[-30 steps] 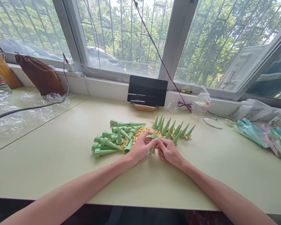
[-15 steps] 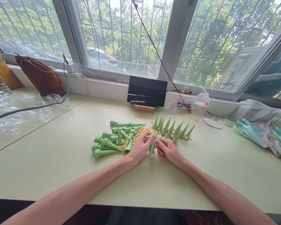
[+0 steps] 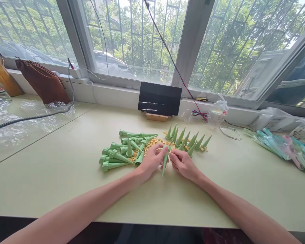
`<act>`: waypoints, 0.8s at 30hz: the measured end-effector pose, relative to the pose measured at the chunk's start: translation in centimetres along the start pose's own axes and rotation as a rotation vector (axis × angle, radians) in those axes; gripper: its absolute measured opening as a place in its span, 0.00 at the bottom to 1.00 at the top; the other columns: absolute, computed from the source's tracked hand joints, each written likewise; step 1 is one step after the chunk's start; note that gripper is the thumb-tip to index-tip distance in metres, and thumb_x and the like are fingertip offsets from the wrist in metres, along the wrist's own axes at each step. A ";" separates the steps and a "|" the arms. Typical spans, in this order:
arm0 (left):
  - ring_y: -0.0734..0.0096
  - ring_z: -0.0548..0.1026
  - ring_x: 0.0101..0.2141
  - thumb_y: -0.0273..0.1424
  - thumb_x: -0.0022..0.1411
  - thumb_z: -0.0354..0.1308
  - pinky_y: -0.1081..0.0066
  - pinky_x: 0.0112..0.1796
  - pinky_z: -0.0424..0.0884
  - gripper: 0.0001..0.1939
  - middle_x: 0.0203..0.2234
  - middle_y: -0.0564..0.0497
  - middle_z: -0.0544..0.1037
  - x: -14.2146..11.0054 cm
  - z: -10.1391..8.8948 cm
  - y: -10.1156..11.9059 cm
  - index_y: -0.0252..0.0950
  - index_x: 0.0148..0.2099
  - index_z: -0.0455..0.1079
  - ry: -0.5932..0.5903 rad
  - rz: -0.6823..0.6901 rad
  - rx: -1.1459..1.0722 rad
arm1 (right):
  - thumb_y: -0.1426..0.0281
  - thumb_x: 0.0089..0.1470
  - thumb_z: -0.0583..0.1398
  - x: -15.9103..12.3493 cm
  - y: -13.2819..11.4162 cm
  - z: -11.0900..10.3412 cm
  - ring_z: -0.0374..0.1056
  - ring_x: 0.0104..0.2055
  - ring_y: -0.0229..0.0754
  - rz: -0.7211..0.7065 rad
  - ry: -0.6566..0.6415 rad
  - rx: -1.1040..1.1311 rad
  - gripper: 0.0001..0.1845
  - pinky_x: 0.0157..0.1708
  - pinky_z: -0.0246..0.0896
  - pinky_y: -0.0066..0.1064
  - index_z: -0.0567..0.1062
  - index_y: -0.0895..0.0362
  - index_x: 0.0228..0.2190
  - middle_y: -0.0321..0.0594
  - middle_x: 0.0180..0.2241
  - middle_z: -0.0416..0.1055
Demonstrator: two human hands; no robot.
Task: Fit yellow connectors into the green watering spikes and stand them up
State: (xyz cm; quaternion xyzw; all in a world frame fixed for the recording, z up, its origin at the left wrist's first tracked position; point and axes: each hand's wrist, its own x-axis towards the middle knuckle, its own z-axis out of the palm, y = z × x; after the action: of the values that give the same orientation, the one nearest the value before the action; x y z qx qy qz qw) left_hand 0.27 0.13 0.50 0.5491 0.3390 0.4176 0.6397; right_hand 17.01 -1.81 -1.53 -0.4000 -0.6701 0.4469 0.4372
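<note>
Two bare hands at work above a pale table (image 3: 73, 193). The left hand (image 3: 151, 159) holds a green spike (image 3: 165, 160) between thumb and fingers near its wide end; the narrow tip points down toward the near edge, and whether it touches the table cannot be told. The right hand (image 3: 185, 164), just beside it on the right, is drawn into a narrow pinch, apparently on a small yellow piece (image 3: 170, 153) mostly hidden by the fingertips.

The spike is judged light and stiff, probably moulded plastic, unlikely to break under finger pressure. Its smooth taper may slip or roll; the broad end should offer the surer hold, with the point left free. The small piece probably calls for a fingertip pinch.

To the left, more green spikes (image 3: 117, 165) lie mostly on their sides, beside loose yellow pieces (image 3: 149, 145). To the far right, green cones (image 3: 181, 137) stand points up. Beyond, a dark tablet (image 3: 160, 98) leans on a stand.
</note>
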 end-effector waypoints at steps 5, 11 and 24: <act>0.74 0.70 0.18 0.49 0.61 0.59 0.75 0.20 0.66 0.21 0.21 0.54 0.74 0.0 0.1 0.1 0.36 0.40 0.64 0.012 0.012 0.022 | 0.54 0.63 0.55 0.0 -0.3 0.1 0.45 0.15 0.31 0.034 -0.012 0.088 0.22 0.15 0.43 0.26 0.61 0.55 0.24 0.26 0.15 0.50; 0.76 0.68 0.16 0.51 0.60 0.59 0.75 0.18 0.64 0.22 0.21 0.55 0.75 0.1 0.0 0.1 0.37 0.41 0.64 0.013 0.047 0.064 | 0.54 0.62 0.57 0.2 -0.8 0.2 0.45 0.14 0.29 0.101 -0.045 0.215 0.22 0.14 0.40 0.25 0.62 0.55 0.23 0.25 0.15 0.49; 0.77 0.68 0.17 0.50 0.62 0.57 0.76 0.19 0.65 0.22 0.20 0.53 0.73 0.1 0.0 -0.4 0.34 0.33 0.66 -0.090 -0.045 -0.056 | 0.52 0.63 0.55 0.1 -0.2 0.2 0.48 0.15 0.31 0.029 0.003 0.058 0.24 0.14 0.44 0.26 0.66 0.56 0.23 0.27 0.15 0.52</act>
State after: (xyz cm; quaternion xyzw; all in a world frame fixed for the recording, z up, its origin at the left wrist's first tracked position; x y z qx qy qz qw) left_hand 0.36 0.22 0.12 0.5413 0.3104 0.3872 0.6787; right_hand 16.73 -1.86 -1.32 -0.3974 -0.6504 0.4717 0.4434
